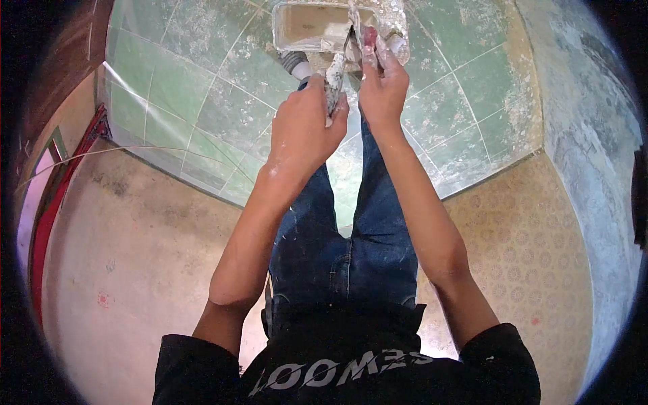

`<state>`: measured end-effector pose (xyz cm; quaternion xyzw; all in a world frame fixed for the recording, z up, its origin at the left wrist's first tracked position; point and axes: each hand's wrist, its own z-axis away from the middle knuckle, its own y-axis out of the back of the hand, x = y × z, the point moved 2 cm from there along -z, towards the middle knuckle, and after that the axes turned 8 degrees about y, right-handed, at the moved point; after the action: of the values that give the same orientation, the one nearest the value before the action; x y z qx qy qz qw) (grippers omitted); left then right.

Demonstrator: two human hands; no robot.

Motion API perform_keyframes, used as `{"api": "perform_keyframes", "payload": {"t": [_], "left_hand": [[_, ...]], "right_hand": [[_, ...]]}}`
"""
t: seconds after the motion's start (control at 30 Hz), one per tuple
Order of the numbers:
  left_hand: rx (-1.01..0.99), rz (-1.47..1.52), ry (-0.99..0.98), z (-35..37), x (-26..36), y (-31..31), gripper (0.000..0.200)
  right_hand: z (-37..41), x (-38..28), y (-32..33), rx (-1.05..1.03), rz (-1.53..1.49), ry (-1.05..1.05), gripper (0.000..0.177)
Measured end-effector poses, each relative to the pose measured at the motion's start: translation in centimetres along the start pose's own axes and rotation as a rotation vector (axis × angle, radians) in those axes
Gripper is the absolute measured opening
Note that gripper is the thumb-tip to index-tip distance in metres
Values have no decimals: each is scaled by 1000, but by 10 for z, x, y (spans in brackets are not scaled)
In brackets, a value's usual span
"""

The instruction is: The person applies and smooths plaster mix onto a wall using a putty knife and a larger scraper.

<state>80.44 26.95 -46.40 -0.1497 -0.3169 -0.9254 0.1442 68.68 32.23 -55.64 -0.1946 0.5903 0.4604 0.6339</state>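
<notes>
**A:** What are your hands doing?

**B:** My left hand (304, 131) is closed in a fist round the handle end of a plaster-caked grey metal scraper (335, 77), which points up towards twelve o'clock. My right hand (383, 84), just at its two o'clock, has its fingers pressed together, pinching a smaller plaster-smeared tool with a reddish patch (368, 37). The two tools meet between my hands. I can't tell exactly which edge touches which.

**A:** How does the scraper feel to handle?

**B:** I'd judge it stiff and fairly light, but gritty and slick where the plaster is wet. The handle is the place to grip. The crusted blade would crumble under the fingers and could slide.

**A:** And round about?

**B:** At twelve o'clock, right beyond the tools, sits a rectangular white plaster-crusted tub (280, 30), partly cut off by the frame. Under it are green glazed floor tiles (189, 88), dusted white. My legs in dark blue jeans (378, 250) run down to six o'clock. A beige patterned floor (526, 256) lies at four o'clock, and a rough grey wall (594, 121) at three.
</notes>
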Motion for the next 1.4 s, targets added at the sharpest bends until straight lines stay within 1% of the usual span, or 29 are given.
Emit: {"api": "perform_keyframes", "payload": {"t": [0.03, 0.1, 0.17, 0.23, 0.33, 0.4, 0.47, 0.5, 0.57, 0.7, 0.77, 0.8, 0.87, 0.9, 0.93, 1.03, 1.07, 1.1, 1.13, 1.17, 1.2, 1.27, 1.3, 1.33, 1.37, 1.4], "left_hand": [[30, -15, -25, -3, 0, -2, 31], [59, -29, -51, -12, -2, -5, 31], [56, -62, 29, -22, -10, -7, 38], [80, -33, 8, -24, -16, -5, 39], [88, 27, -16, -16, -15, -1, 40], [78, 60, -22, -11, -15, -2, 40], [50, 142, -86, -8, -19, -10, 35], [49, 144, -87, -8, -20, -14, 35], [41, 86, -72, -10, -23, -21, 37], [51, 70, -39, -19, -35, -30, 38], [92, 61, -32, -20, -40, -29, 39], [92, 62, -32, -18, -42, -28, 39], [118, 97, -38, -14, -44, -23, 39], [120, 97, -39, -13, -46, -21, 39], [138, 167, -72, -12, -48, -18, 39], [159, 304, -132, -6, -50, -13, 40], [164, 373, -159, -3, -47, -10, 40], [162, 373, -159, 2, -44, -7, 40], [69, 327, -87, 8, -41, -6, 40], [-22, 278, -17, 14, -39, -6, 41], [-20, 277, -16, 19, -35, -7, 41], [12, 259, -101, 29, -23, -12, 42], [-3, 181, -70, 32, -19, -15, 44], [-5, 182, -69, 34, -15, -18, 44], [12, 144, -87, 37, -11, -20, 46], [31, 104, -105, 38, -6, -22, 48]], "right_hand": [[2, -10, 2, -38, 87, -78, 27], [10, -15, 3, -40, 36, -88, 28], [15, -15, 3, -43, -15, -97, 28], [18, -12, 6, 40, -119, -107, 31], [5, -4, 18, 101, -122, -133, 30], [-2, 2, 19, 116, -99, -104, 28], [-5, 7, 19, 68, -116, -136, 30], [-5, 9, 18, 68, -114, -136, 30], [-3, 10, 16, 61, -210, -49, 29], [8, 0, 18, -12, -153, -83, 29], [14, -8, 21, 37, -250, -213, 31], [14, -6, 22, 36, -250, -212, 31], [11, 3, 32, 107, -130, -111, 31], [7, 10, 34, 142, -160, -122, 30], [5, 15, 39, 142, -161, -120, 30], [-3, 9, 45, 200, -367, -333, 27], [-4, 12, 47, 201, -366, -333, 27], [-5, 15, 47, 192, -398, -348, 28], [-5, 18, 46, 183, -430, -362, 30], [-4, 20, 44, 182, -431, -362, 30], [-3, 20, 40, 183, -408, -344, 30], [0, 26, 33, 184, -385, -327, 30], [1, 29, 30, 145, -241, -213, 29], [3, 32, 28, 105, -96, -100, 29], [4, 23, 23, 136, -163, -129, 27], [6, 19, 22, 135, -161, -129, 27]]}}
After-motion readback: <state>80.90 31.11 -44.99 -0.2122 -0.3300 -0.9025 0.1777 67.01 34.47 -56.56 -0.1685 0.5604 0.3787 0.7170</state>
